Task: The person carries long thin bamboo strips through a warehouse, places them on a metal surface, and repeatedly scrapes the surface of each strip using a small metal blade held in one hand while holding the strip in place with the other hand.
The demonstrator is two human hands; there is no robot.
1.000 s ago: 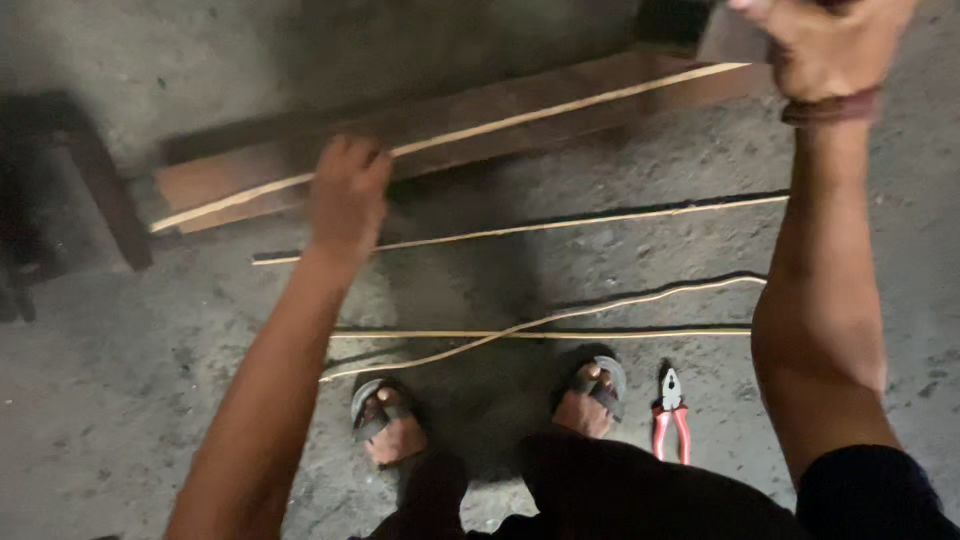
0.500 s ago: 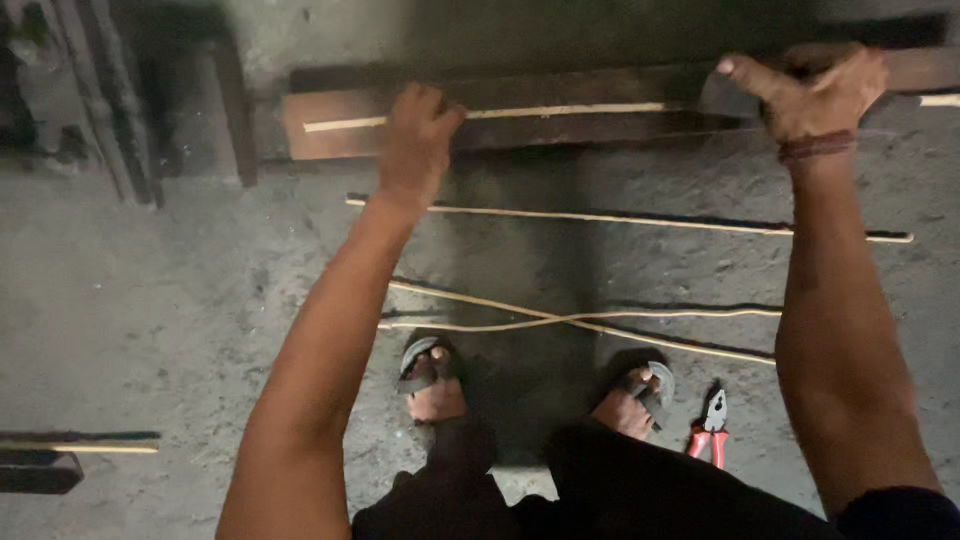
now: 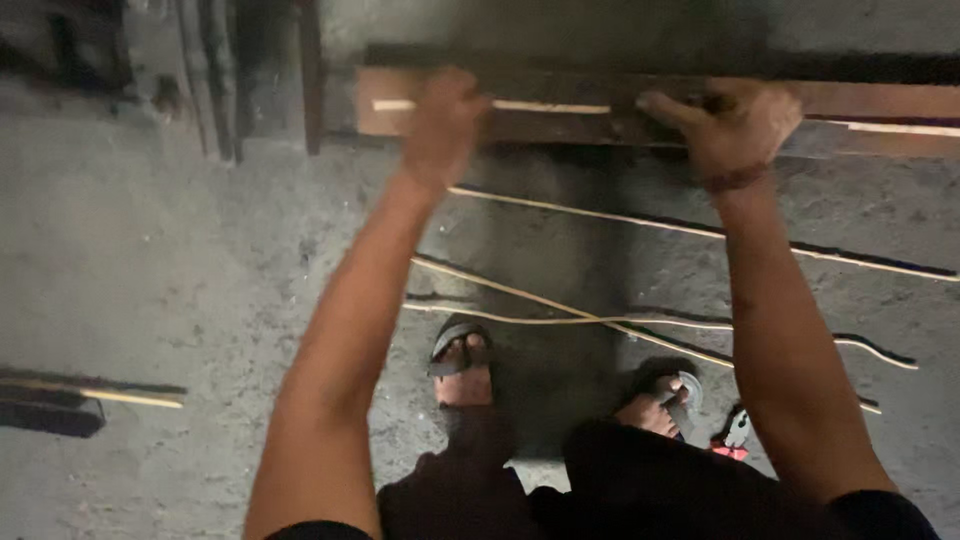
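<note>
Rough grey concrete floor (image 3: 150, 260) fills the frame, dim and dusty, with dark upright posts (image 3: 215, 70) in the upper left. Across the top runs a long brown wooden plank (image 3: 560, 120), lying roughly level from upper centre to the right edge, with a darker board behind it. Along the plank's top face rests a thin pale wooden strip (image 3: 545, 106). The person's left hand (image 3: 440, 125), blurred, lies knuckles-up over the near edge of the plank, covering part of the pale strip; its fingers appear curled onto the wood, though whether they pinch the strip cannot be told. The right hand (image 3: 735, 125), wearing a dark red wristband (image 3: 735, 180), sits on the plank further right, fingers bent over the wood and thumb stretched leftward along it; what lies under the palm is hidden. Both arms reach straight up the frame from the lower edge. Below the plank, several slender pale sticks (image 3: 700, 232) lie loose on the floor, one slanting across centre right, two crossing near the middle. In the lower centre stand the person's two feet in dark sandals (image 3: 460, 350), and just beside the foot at lower right lie red-handled pliers (image 3: 735, 435). Another pale stick on a dark bar (image 3: 90, 395) lies at the lower left edge.
</note>
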